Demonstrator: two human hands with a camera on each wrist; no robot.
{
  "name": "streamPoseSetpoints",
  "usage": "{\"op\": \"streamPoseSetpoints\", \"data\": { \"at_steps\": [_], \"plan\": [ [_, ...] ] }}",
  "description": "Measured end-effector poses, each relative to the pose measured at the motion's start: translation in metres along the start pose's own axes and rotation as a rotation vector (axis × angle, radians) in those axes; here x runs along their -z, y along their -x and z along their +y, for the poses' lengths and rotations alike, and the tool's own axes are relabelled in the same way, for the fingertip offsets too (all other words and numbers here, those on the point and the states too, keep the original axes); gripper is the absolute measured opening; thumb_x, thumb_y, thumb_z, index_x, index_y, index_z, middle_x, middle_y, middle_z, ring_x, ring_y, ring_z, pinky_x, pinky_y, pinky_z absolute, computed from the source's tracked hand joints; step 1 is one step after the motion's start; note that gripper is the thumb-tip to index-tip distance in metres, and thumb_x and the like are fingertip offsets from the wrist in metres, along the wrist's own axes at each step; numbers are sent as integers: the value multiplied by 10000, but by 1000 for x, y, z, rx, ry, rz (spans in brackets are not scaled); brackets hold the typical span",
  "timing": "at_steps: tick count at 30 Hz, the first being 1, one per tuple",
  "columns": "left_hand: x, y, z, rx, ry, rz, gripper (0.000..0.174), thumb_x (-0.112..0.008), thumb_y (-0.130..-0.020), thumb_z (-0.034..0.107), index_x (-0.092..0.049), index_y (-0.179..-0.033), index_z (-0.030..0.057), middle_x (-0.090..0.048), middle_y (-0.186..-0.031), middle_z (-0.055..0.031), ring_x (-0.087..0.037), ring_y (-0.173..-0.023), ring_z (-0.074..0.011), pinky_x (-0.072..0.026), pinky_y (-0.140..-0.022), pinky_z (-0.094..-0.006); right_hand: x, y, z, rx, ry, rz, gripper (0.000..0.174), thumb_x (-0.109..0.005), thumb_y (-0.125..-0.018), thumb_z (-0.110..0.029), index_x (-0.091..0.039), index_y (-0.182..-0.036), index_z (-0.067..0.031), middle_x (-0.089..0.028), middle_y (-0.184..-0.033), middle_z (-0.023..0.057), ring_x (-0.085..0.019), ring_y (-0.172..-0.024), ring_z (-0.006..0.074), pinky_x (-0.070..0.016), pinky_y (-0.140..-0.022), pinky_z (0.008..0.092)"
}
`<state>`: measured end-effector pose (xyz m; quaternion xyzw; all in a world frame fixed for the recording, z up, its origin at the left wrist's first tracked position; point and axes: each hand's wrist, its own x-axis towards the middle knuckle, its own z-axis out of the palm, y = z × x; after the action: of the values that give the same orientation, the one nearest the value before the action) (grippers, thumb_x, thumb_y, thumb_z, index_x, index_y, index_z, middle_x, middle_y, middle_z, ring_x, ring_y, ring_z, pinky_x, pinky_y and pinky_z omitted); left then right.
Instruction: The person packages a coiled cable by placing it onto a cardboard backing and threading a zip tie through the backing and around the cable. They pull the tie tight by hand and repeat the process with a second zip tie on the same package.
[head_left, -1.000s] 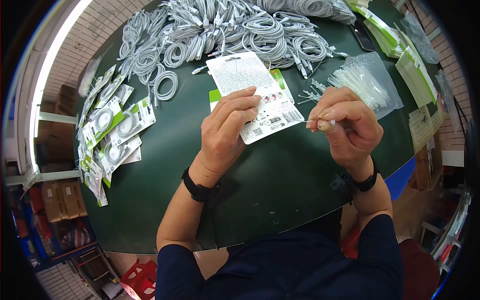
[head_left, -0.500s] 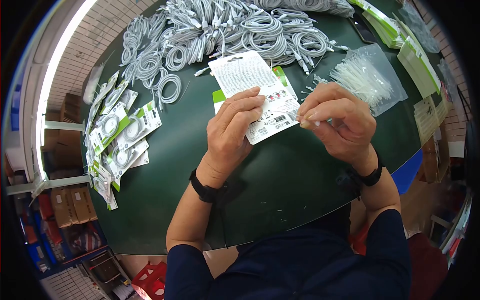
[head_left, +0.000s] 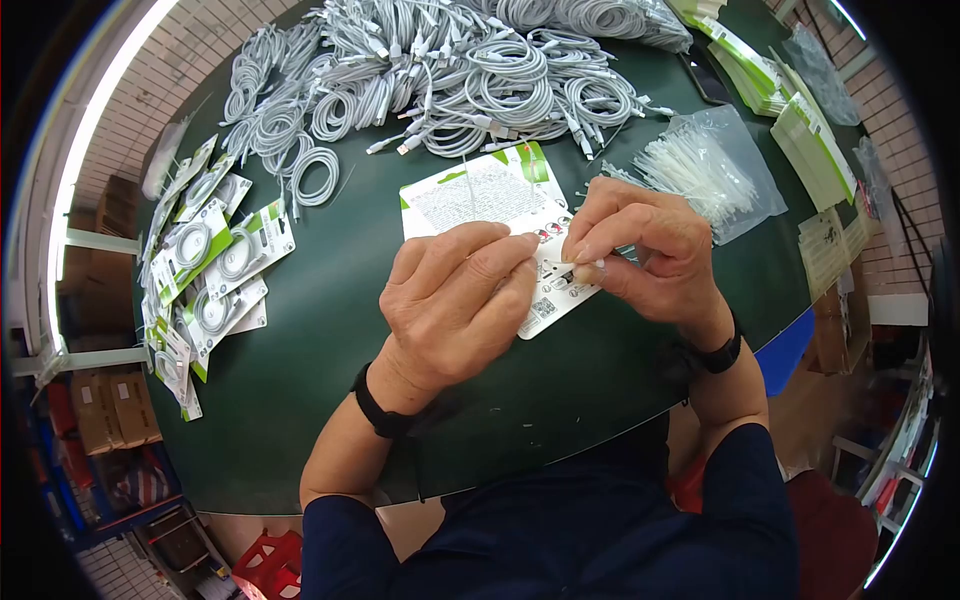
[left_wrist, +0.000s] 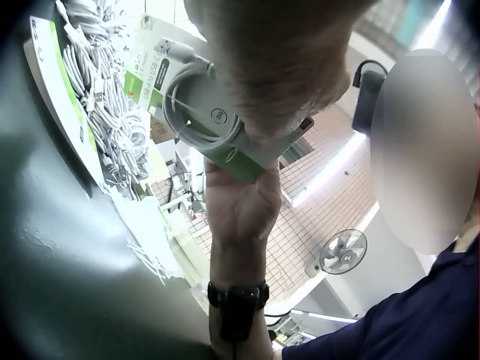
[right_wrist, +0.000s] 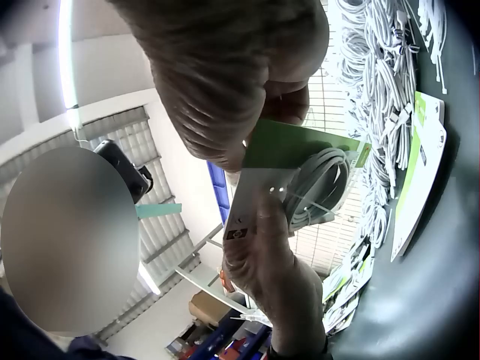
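Note:
My left hand [head_left: 460, 305] grips a printed packaging card [head_left: 543, 308], its text side up in the head view. On the card's underside, a coiled grey-white cable [left_wrist: 196, 124] shows in the left wrist view, with a thin strap across the coil. My right hand [head_left: 645, 250] pinches a thin white cable tie [head_left: 566, 268] over the card's lower right part, close beside the left fingertips. The right wrist view has the same card [right_wrist: 262, 154] between both hands, with the left thumb [right_wrist: 270, 225] against its coil side. The tie's lower length is hidden by fingers.
Another green and white card [head_left: 530, 165] lies behind the held one. A heap of coiled cables [head_left: 440, 75] covers the far side. Finished-looking cable cards [head_left: 215, 255] pile at left. A bag of white cable ties [head_left: 700, 175], a phone [head_left: 705, 78] and card stacks [head_left: 810, 150] are at right.
The right hand has come left over the card, closer to the left hand. The held card has tipped and come lower, exposing more of the card behind. The left fingers reach further across it.

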<state>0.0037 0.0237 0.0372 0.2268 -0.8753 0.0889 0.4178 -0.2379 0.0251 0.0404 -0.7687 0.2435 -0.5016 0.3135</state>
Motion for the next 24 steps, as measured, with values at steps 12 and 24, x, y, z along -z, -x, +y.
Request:
{"op": "streamPoseSetpoints", "data": {
  "at_steps": [12, 24],
  "plan": [
    [7, -8, 23, 527, 605, 138, 63, -708, -949, 21, -667, -994, 2, -750, -907, -133, -734, -756, -207, -575, -667, -313, 0, 7, 5, 165, -2, 271, 464, -851, -849, -109, -629, -1235, 24, -710, -1026, 205, -645, -911, 232, -524, -729, 343],
    [-25, 9, 8, 1092, 1157, 191, 174, -557, -1084, 126, -585, -1180, -15, -697, -999, -54, -599, -882, -64, -529, -775, -268, -38, 6, 7, 341, 763, 16, 403, -839, -594, -8, -803, -968, -154, -679, -955, -7, -603, -843, 215, -507, -679, 327]
  ]
}}
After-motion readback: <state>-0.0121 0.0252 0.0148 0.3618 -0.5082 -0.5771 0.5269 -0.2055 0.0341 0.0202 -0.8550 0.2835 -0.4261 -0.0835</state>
